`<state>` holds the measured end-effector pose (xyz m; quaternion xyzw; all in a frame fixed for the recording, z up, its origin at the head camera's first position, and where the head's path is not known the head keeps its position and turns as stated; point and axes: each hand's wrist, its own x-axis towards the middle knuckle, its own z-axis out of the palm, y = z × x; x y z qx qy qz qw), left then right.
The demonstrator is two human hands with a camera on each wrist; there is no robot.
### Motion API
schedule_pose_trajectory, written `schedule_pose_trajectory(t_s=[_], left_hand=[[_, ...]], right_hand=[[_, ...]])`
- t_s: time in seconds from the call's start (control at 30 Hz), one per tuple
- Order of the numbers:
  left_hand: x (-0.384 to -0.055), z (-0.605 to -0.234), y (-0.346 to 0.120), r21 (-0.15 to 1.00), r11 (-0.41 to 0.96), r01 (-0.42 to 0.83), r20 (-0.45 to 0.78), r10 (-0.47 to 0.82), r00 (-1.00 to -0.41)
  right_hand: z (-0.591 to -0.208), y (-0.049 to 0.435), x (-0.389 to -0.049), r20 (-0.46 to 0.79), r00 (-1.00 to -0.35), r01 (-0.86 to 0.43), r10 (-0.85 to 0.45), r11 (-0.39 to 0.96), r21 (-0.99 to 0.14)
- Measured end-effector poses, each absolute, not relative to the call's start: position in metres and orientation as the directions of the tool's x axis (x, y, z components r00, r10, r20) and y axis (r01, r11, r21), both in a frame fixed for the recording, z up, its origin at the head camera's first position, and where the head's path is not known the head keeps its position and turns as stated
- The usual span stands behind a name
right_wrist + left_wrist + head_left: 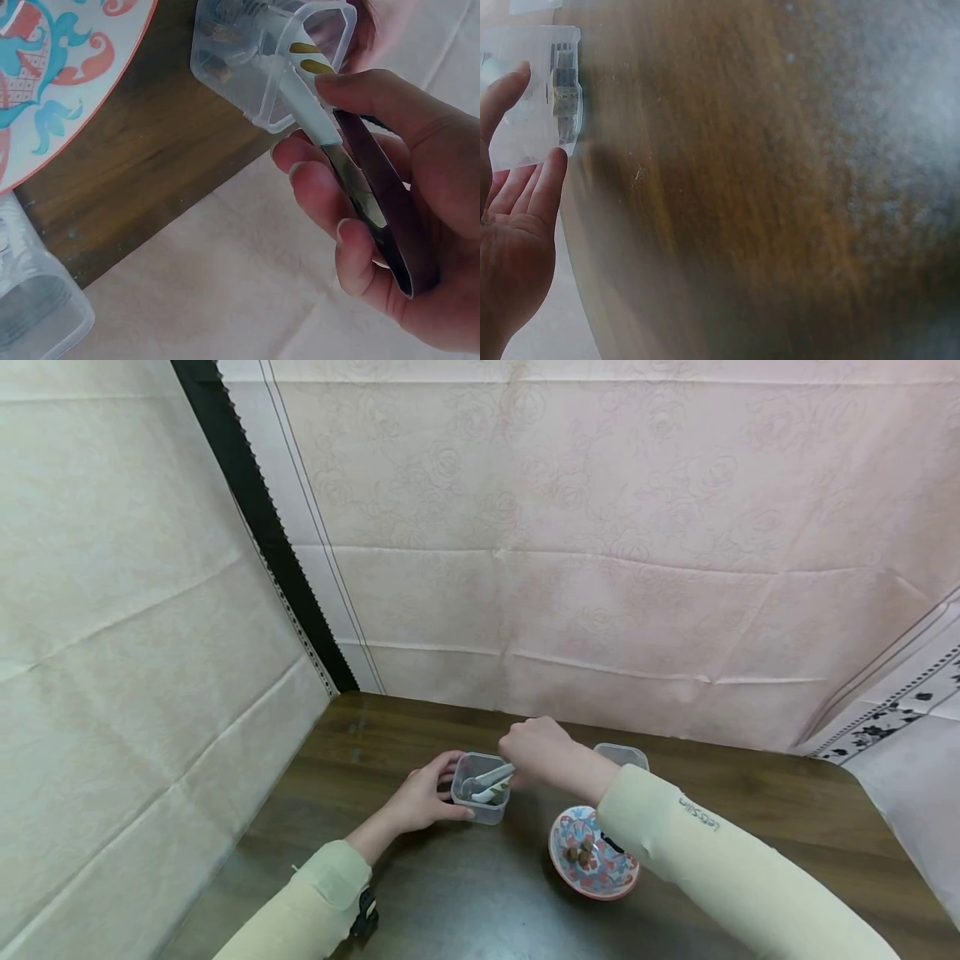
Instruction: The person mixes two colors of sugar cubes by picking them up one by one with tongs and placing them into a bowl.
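Observation:
My left hand (423,797) grips a clear plastic container (489,815) on the table, thumb on the near side and fingers round the far side. In the left wrist view the container's wall (525,135) lies between thumb and fingers. My right hand (542,748) holds a pair of tongs (309,109) with pale tips and a metal bow. Thumb and fingers press its two arms from either side, and the tips reach inside the container. Small brown pieces (221,71) show blurred through the container's wall; whether the tips pinch one, I cannot tell.
A patterned plate (606,888) with several small brown pieces (579,855) stands to the right, partly under my right forearm. Behind that forearm is a second clear container (624,754). Fabric sheets (600,610) hang behind the wooden table (480,902) and at its sides.

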<state>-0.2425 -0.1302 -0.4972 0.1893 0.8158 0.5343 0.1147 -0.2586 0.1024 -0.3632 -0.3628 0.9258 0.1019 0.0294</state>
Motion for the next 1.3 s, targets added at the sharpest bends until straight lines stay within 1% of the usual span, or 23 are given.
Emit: schedule_pose_trajectory(t_s=[0.3,0.7,0.87,1.0,1.1,1.3], left_hand=[[-0.242,-0.497,-0.130,0.911,0.372,0.178,0.002,0.427,-0.904],[-0.242,-0.497,-0.130,0.907,0.380,0.180,0.000,0.428,-0.904],[-0.242,-0.497,-0.130,0.908,0.375,0.186,0.006,0.434,-0.901],[-0.243,-0.497,-0.130,0.910,0.368,0.189,0.009,0.438,-0.899],[-0.243,-0.497,-0.129,0.911,0.368,0.184,0.006,0.436,-0.900],[-0.242,-0.497,-0.129,0.913,0.371,0.169,-0.008,0.432,-0.902]], right_hand=[[-0.368,0.088,-0.260,-0.156,-0.742,-0.669,-0.652,0.708,0.224],[-0.366,0.085,-0.258,-0.101,-0.744,-0.660,-0.661,0.702,0.268],[-0.368,0.088,-0.261,-0.107,-0.756,-0.649,-0.646,0.719,0.247],[-0.365,0.089,-0.264,-0.134,-0.775,-0.631,-0.617,0.747,0.211],[-0.363,0.087,-0.265,-0.154,-0.776,-0.631,-0.612,0.750,0.197],[-0.367,0.079,-0.262,-0.188,-0.761,-0.648,-0.620,0.728,0.223]])
